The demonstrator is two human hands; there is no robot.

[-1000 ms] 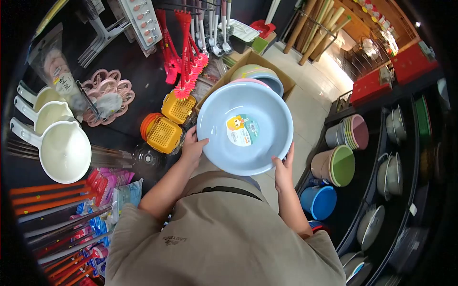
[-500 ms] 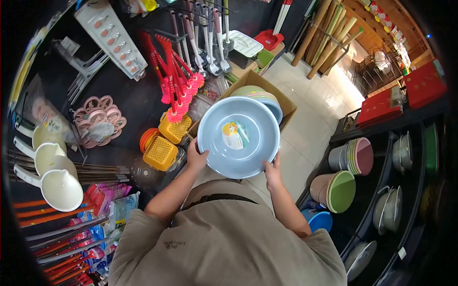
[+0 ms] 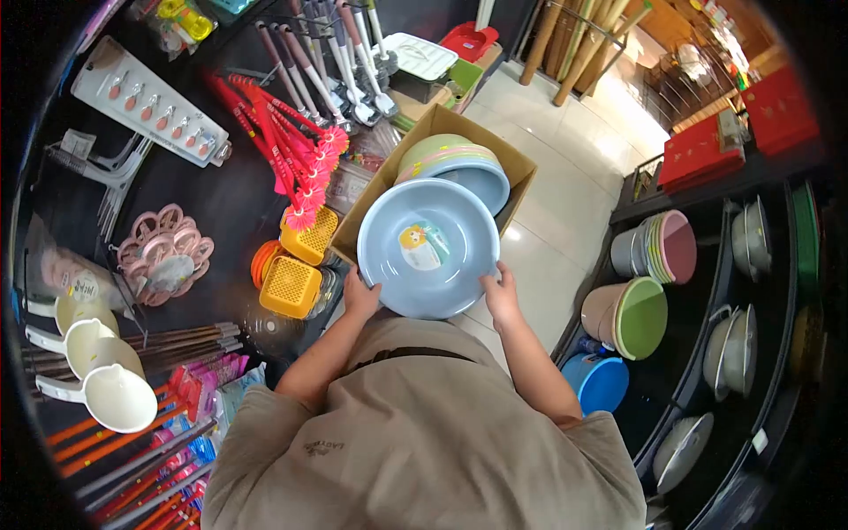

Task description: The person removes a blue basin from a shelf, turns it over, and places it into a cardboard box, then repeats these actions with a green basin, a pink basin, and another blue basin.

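Observation:
A round light-blue basin (image 3: 459, 274) with a sticker on its bottom is held in front of my body. My left hand (image 3: 361, 296) grips its rim at the lower left, and my right hand (image 3: 501, 291) grips the rim at the lower right. Just beyond it stands an open cardboard box (image 3: 522, 168). Several nested basins (image 3: 437, 152) in green, pink and blue lie in the box, tilted. The near side of the box is hidden behind the held basin.
Yellow baskets (image 3: 291, 287) and red brushes (image 3: 283, 146) are at the left, with white dippers (image 3: 119, 397) lower down. Shelves at the right hold a green bucket (image 3: 641, 320), a blue bucket (image 3: 597, 384) and metal pots. Tiled floor (image 3: 552, 212) runs beyond the box.
The view has shifted, and more of the box and its nested basins shows beyond the held basin. Both hands still hold the rim.

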